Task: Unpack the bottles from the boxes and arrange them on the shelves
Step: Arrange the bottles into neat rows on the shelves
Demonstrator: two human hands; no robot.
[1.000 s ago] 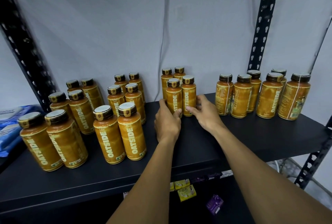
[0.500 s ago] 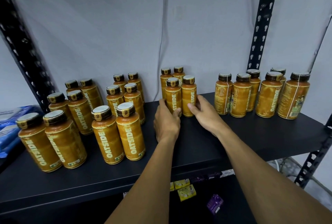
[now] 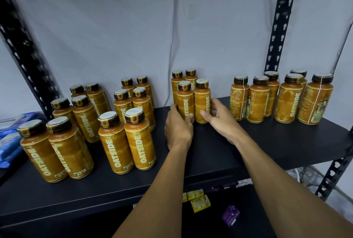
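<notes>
The left hand (image 3: 177,128) is gripping the left front bottle (image 3: 185,102) and the right hand (image 3: 219,119) the right front bottle (image 3: 202,100). Both are standing upright mid-shelf (image 3: 248,151), caps up, long axes vertical (lettering running upward).

Blue packs (image 3: 8,136) lie left; yellow packets (image 3: 199,201), one purple packet (image 3: 230,215) lie below.

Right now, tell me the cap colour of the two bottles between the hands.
The caps are dark brown with pale tops; head view.
</notes>
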